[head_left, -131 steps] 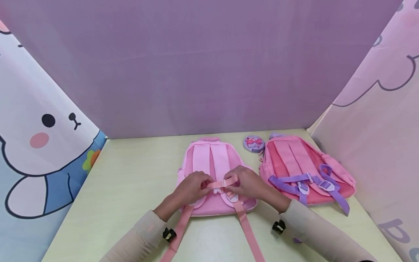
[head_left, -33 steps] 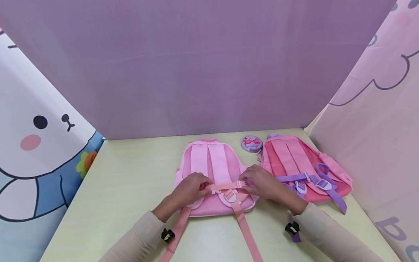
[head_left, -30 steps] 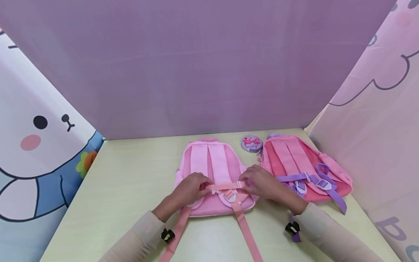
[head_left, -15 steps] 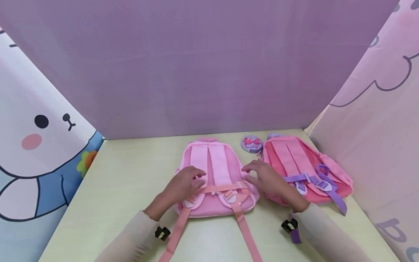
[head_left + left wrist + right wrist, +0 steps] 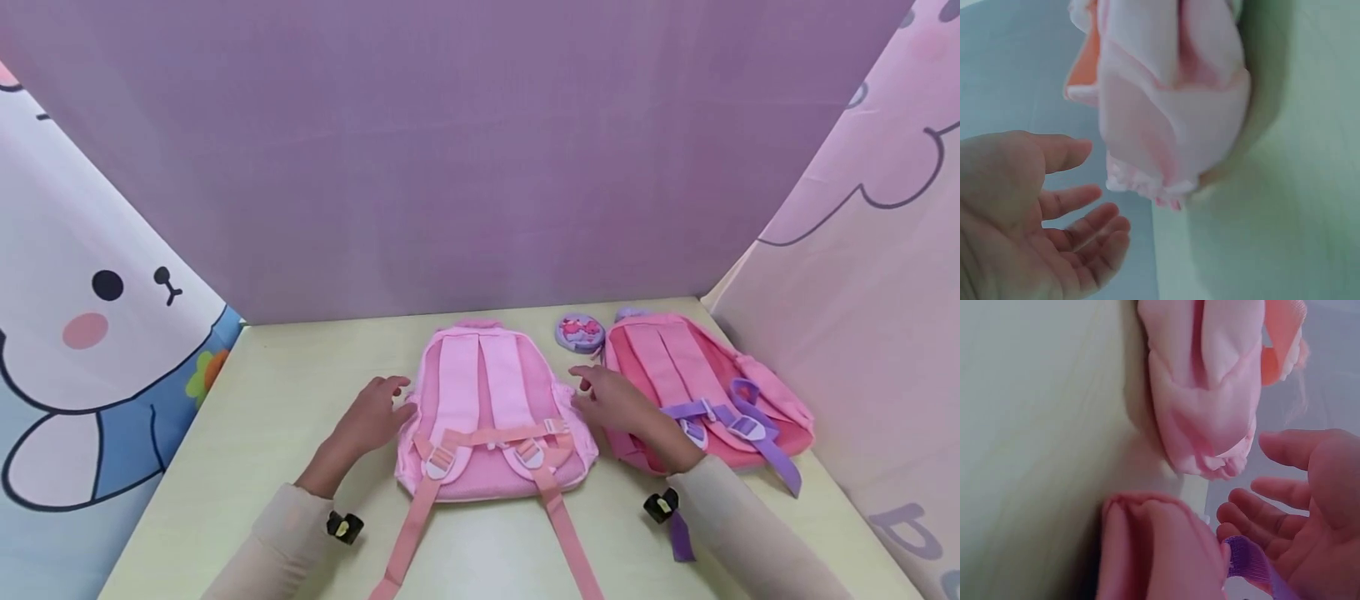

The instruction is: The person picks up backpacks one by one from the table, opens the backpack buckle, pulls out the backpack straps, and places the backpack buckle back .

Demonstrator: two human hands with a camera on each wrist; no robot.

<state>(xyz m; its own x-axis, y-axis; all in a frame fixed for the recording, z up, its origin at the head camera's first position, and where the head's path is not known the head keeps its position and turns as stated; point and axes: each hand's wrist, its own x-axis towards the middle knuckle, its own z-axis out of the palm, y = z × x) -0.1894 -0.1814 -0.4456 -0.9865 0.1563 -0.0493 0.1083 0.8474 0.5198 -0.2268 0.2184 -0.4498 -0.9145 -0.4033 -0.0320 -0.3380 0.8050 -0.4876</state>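
Note:
A light pink backpack (image 5: 483, 475) lies back-side up on the table, padded shoulder straps on top. Its salmon chest strap (image 5: 510, 435) runs across the lower ends of the shoulder straps, with a pale buckle (image 5: 556, 426) at its right end. My left hand (image 5: 372, 417) hovers at the bag's left side, fingers loosely bent and holding nothing. On the opposite side my right hand (image 5: 611, 402) is held the same way, between the two bags. In the left wrist view, thumb and fingers are spread apart near the bag's side pocket (image 5: 1147, 137).
A darker pink backpack (image 5: 660, 350) with purple straps (image 5: 772, 454) lies close on the right, partly behind my right forearm. A round purple pouch (image 5: 580, 332) sits by its top. Two salmon webbing tails (image 5: 567, 533) trail toward the table's front. A purple partition (image 5: 480, 167) rises behind the table.
The chest strap's buckle slid rightward under my right hand. Both hands then let go of the strap and moved, the left hand outward most, to the bag's two sides.

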